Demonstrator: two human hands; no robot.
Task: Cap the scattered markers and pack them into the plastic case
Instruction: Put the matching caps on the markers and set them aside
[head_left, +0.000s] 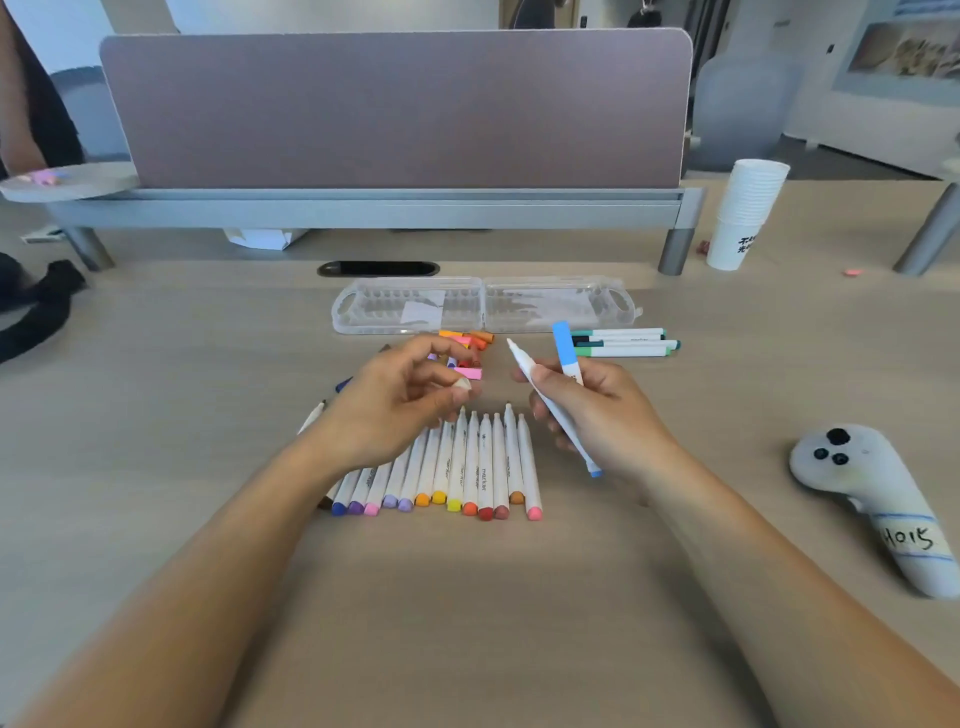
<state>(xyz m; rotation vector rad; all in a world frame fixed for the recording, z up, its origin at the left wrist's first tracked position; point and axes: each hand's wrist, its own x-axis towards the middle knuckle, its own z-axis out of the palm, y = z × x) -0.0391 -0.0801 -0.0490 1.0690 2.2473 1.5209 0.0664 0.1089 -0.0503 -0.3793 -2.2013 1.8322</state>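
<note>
Over the tabletop (156, 415), I judge the next cap should match colour and push on straight until seated. My right hand (597, 410) grips an uncapped blue marker (522, 361) and a blue-capped marker (563, 345). My left hand (384, 415) curls over loose caps (470, 340); whether it pinches one, I cannot tell. An open plastic case (363, 306) lies beyond.

a: where do the uncapped markers (457, 467) lie?
b: in a row on the desk (467, 597), near the front. behind them are the loose caps (470, 340), and behind those the plastic case (483, 304), lying open.
a: and to the right?
b: the capped markers (623, 343) lie just right of the caps. a controller (872, 499) is nearer, a stack of cups (745, 213) far behind.
</note>
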